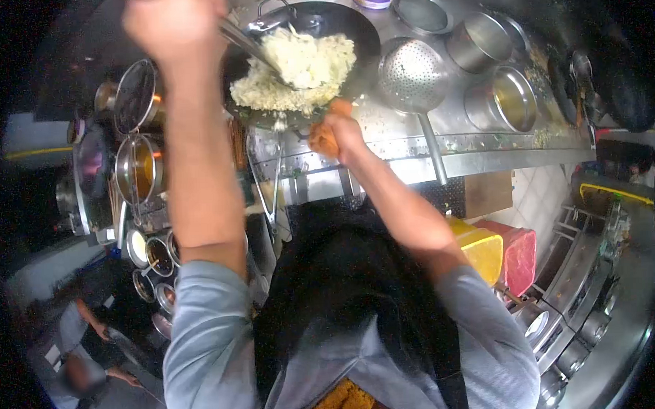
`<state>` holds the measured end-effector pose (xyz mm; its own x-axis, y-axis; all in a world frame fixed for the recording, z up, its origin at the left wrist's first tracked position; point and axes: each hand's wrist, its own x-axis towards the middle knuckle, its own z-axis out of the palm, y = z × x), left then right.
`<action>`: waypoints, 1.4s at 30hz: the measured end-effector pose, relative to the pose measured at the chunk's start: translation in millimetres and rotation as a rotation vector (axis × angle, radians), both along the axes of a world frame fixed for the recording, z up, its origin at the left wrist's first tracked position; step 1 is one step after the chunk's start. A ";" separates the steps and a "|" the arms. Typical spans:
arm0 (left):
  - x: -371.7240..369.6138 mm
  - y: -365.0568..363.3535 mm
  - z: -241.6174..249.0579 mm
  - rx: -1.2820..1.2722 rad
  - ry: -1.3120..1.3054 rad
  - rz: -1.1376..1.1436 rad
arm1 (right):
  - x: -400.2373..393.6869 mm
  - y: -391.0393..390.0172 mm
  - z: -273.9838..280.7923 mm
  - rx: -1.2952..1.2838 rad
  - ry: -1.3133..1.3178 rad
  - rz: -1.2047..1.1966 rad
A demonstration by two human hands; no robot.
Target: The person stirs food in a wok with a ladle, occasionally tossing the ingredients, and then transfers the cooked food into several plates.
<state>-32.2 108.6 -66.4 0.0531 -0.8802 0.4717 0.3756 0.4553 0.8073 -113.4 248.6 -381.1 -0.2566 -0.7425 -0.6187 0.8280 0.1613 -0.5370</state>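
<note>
A dark wok (361, 41) with a wire loop handle at its far rim holds rice-like grains and pale chopped pieces (308, 57). My left hand (177, 22), blurred by motion, is closed high over the wok's left side. It grips the long metal handle of a wok ladle (250, 45); the ladle's head is mostly hidden in the food. At the near rim, my right hand (348, 135) is closed around a folded orange cloth (325, 138). The cloth presses close to the wok's edge, and whatever lies inside it is hidden.
Right of the wok lie a perforated strainer (412, 75) and metal pots (480, 40). Several pots and bowls (139, 171) crowd the left. Yellow (481, 253) and red bins (513, 252) stand below the counter's right side. Another person (80, 357) is at lower left.
</note>
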 end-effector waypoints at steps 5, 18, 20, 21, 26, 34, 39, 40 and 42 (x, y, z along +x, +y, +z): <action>-1.9 -86.0 -117.5 0.080 -0.212 -0.058 | 5.0 -18.3 -23.0 -0.025 0.079 -0.069; -7.4 -85.5 -28.4 -0.124 -0.097 -0.202 | -26.6 212.5 -17.6 0.379 0.518 -0.163; -25.5 -122.1 -134.7 -0.334 -0.464 0.234 | -23.8 237.9 -11.4 0.357 0.540 -0.258; -29.1 -136.6 -139.7 -0.263 -0.495 0.180 | -20.3 245.7 -6.4 0.367 0.508 -0.258; -21.8 -106.4 -41.2 0.119 -0.147 -0.236 | -4.7 250.0 16.0 0.364 0.476 -0.229; -37.1 -125.2 -82.2 0.149 -0.246 -0.229 | 6.3 234.9 16.2 0.403 0.498 -0.224; -44.4 -113.0 -104.5 -0.106 -0.199 -0.110 | 0.7 205.1 42.0 0.336 0.319 -0.210; -51.2 -122.1 -128.2 -0.130 -0.271 -0.030 | -2.3 190.4 42.5 0.353 0.312 -0.127; -59.5 -138.0 -122.2 0.033 -0.286 -0.108 | -14.7 147.5 17.1 0.332 0.340 -0.020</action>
<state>-91.7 -29.5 -188.7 -0.1721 -0.8885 0.4254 0.1758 0.3972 0.9007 -128.0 396.2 -363.9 -0.4980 -0.5114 -0.7003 0.6189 0.3561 -0.7002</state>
